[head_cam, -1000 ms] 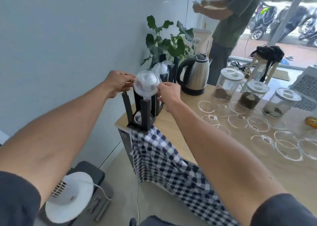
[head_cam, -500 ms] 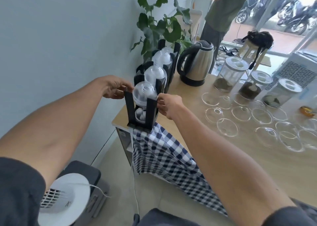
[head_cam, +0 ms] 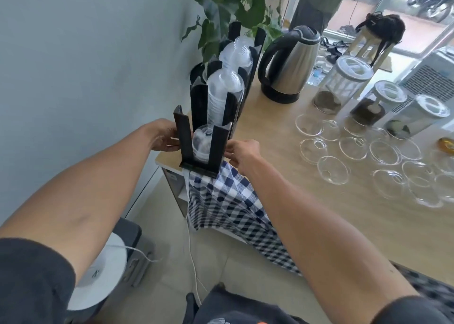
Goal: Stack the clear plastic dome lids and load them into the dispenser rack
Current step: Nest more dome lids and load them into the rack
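Now we have lowered the stack of dome lids from the post tops down into the nearest dispenser rack bay, left hand and right hand pinching its sides, so loose lids on the bench come next.

lid stack lowered deep into rack | hands followed down
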`<move>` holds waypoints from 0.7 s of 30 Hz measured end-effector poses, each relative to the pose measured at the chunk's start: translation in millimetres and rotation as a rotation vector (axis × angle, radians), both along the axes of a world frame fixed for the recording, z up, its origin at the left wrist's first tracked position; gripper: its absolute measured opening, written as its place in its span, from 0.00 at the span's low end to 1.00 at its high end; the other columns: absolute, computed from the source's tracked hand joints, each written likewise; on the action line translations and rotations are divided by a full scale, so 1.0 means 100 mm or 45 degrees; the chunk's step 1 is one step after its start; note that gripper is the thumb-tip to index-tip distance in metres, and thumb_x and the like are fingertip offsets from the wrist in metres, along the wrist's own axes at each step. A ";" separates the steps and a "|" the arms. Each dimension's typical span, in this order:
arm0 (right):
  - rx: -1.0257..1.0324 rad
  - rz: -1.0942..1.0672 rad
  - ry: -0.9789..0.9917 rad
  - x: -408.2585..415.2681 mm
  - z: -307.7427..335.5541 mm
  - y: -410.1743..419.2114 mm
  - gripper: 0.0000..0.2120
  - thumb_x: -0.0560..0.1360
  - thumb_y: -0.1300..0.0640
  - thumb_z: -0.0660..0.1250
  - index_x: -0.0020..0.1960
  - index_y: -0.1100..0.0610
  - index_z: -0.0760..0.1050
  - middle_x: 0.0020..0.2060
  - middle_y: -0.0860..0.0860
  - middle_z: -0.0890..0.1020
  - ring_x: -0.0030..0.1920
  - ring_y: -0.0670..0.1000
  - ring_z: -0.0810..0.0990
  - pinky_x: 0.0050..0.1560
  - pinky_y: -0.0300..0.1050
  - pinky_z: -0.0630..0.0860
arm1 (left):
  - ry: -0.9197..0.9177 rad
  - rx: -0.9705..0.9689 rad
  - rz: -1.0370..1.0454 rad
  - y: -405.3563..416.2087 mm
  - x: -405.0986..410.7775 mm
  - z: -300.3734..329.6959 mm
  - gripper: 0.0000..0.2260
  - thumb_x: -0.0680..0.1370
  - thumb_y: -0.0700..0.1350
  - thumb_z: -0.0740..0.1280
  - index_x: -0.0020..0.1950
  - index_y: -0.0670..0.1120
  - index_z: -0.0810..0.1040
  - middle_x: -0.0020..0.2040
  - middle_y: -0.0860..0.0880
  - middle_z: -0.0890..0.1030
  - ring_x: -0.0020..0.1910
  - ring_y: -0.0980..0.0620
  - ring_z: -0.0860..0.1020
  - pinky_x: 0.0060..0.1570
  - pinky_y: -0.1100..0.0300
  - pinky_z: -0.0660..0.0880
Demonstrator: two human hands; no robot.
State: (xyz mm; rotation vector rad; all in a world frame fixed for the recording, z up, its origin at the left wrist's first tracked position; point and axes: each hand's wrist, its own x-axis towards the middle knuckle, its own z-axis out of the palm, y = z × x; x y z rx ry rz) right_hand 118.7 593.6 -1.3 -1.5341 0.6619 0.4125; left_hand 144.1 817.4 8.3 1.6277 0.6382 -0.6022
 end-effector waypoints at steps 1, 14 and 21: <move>-0.006 0.004 0.003 0.00 -0.02 0.00 0.06 0.77 0.70 0.69 0.49 0.68 0.84 0.45 0.61 0.88 0.47 0.56 0.89 0.25 0.39 0.69 | -0.003 0.008 0.008 -0.01 -0.01 -0.02 0.04 0.76 0.35 0.72 0.43 0.42 0.83 0.36 0.48 0.86 0.38 0.51 0.83 0.43 0.58 0.81; -0.155 0.068 -0.028 0.01 -0.24 -0.03 0.06 0.75 0.63 0.75 0.49 0.64 0.83 0.45 0.59 0.87 0.39 0.53 0.80 0.40 0.46 0.78 | -0.019 0.038 0.146 -0.10 -0.03 -0.15 0.06 0.76 0.35 0.73 0.51 0.41 0.83 0.45 0.46 0.83 0.40 0.51 0.81 0.40 0.61 0.79; -0.184 0.105 -0.194 -0.04 0.00 -0.20 0.12 0.76 0.60 0.70 0.54 0.68 0.81 0.39 0.55 0.76 0.40 0.53 0.73 0.39 0.49 0.72 | -0.197 0.126 0.275 -0.07 -0.15 0.19 0.03 0.78 0.44 0.69 0.48 0.45 0.80 0.45 0.47 0.81 0.43 0.50 0.81 0.51 0.55 0.76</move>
